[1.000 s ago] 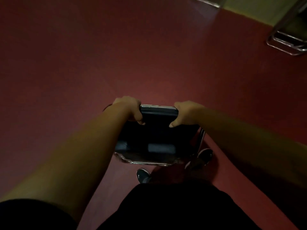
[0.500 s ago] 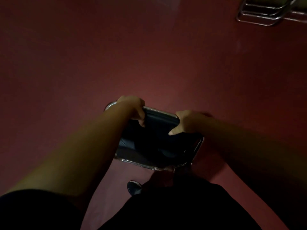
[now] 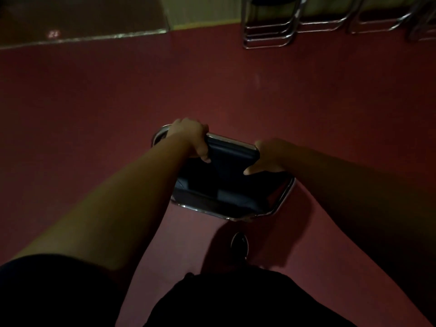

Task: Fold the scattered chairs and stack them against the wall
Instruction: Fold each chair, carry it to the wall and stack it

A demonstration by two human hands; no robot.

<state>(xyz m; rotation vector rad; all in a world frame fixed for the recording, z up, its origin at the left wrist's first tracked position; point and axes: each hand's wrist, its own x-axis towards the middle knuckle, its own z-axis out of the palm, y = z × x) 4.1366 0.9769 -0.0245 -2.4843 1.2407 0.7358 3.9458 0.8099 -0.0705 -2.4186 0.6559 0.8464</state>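
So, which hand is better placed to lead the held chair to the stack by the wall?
Probably the right hand: it grips the chair on the side nearer the stacked chairs; the left hand grips the far end.

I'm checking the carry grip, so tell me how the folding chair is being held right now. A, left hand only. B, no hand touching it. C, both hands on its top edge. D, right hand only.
C: the left hand and the right hand each curl over the top edge of the folding chair.
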